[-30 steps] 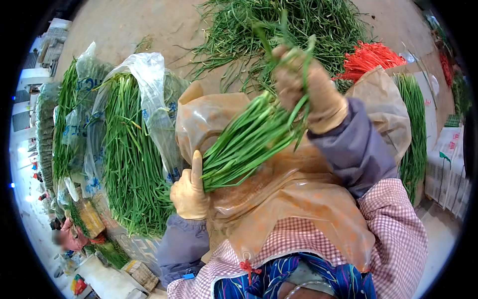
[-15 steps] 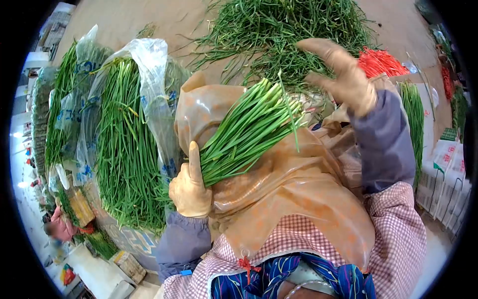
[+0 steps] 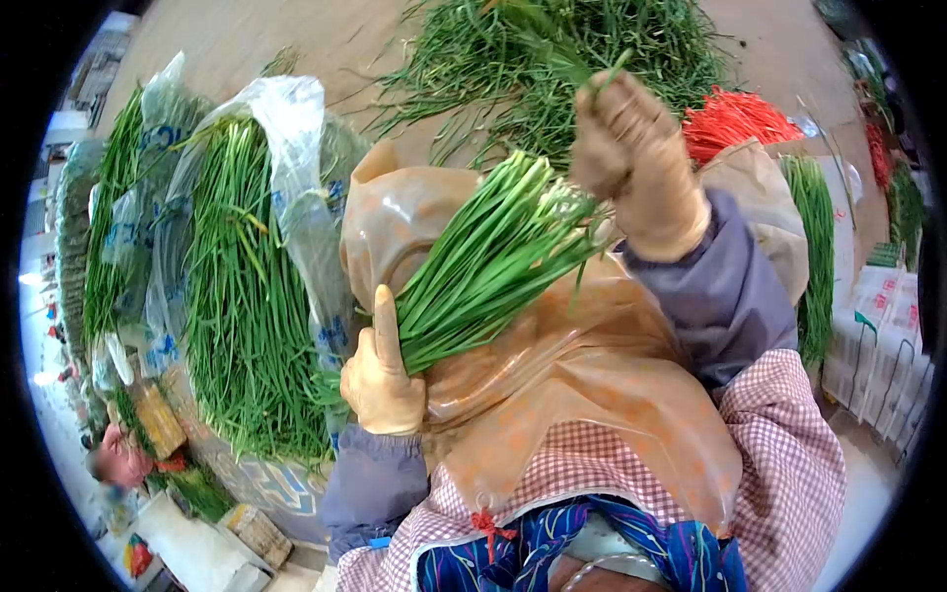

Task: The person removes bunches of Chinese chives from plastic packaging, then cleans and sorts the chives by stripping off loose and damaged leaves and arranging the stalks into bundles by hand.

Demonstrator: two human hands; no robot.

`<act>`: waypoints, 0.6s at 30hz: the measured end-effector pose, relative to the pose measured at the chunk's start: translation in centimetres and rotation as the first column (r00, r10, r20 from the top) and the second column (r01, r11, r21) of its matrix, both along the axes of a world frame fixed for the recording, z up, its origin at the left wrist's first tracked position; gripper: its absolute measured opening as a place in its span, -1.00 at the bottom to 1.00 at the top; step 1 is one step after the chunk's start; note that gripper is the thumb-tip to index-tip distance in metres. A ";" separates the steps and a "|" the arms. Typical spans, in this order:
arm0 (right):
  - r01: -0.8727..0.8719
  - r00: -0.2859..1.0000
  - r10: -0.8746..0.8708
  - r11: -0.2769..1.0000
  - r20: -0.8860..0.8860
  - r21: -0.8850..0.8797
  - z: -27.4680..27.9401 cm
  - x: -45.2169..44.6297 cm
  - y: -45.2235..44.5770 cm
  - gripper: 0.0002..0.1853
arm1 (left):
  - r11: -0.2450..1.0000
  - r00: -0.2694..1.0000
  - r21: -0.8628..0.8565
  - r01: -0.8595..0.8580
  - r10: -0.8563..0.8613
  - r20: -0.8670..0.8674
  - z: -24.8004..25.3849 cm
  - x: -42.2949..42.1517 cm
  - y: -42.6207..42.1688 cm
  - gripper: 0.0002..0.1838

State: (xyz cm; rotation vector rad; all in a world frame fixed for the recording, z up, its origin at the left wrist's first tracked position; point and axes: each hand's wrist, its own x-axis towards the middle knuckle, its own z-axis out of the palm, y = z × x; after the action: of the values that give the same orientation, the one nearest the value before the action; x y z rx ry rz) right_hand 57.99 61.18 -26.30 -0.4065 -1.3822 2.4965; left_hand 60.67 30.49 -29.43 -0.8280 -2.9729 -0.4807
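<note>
A bunch of garlic chives [image 3: 483, 257] lies slantwise across my lap, its pale cut ends pointing up and right. My left hand [image 3: 380, 380], in a tan glove, is closed round the leafy lower end, with the index finger straight up. Past the cut ends is my gloved right hand [image 3: 641, 163], raised and somewhat blurred. Its fingers are curled round a few loose green strands [image 3: 557, 49] that stick out at the top. Under the bunch, a brownish translucent plastic apron [image 3: 562, 335] covers my lap.
A loose heap of green leaves [image 3: 464, 64] spreads on the floor ahead. Red ties [image 3: 735, 126] lie to its right. On the left, chives [image 3: 232, 296] stand with clear plastic bags [image 3: 296, 109]. More chives [image 3: 811, 257] and white boxes [image 3: 878, 326] are at right. Another person [image 3: 123, 454] is far left.
My right hand has gone from spread fingers to a closed grip on a few strands and shifted slightly left. The left hand keeps hold of the bunch.
</note>
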 end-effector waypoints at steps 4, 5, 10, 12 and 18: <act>0.179 0.983 -0.179 0.849 -0.048 0.498 -0.8 0.8 12.4 -0.69 | 1.000 1.000 -0.009 -0.011 0.012 0.015 0.0 0.1 0.2 0.10; 0.151 0.974 -0.225 0.648 -0.001 0.746 -2.0 1.1 13.9 -0.62 | 1.000 1.000 -0.004 -0.010 0.010 0.017 0.0 0.1 0.2 0.11; -0.228 0.959 -0.021 0.531 0.282 0.816 -2.6 4.2 9.4 -0.18 | 1.000 1.000 -0.011 -0.024 0.024 -0.007 -0.1 0.3 0.6 0.04; -0.448 0.886 0.249 0.679 0.392 0.582 -2.5 5.1 6.3 -0.17 | 1.000 1.000 0.009 -0.016 0.016 -0.022 -0.2 0.3 0.9 -0.01; -0.141 0.973 0.032 0.866 0.229 0.480 -6.2 4.6 4.4 -0.82 | 1.000 0.999 0.023 -0.017 0.018 -0.049 -0.4 0.2 0.7 -0.10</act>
State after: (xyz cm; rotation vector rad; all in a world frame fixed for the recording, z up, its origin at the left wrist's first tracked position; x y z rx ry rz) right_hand 62.61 65.58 -32.48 -0.5175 -2.0928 2.0879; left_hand 60.88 31.16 -29.84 -0.7994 -2.9216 -0.4851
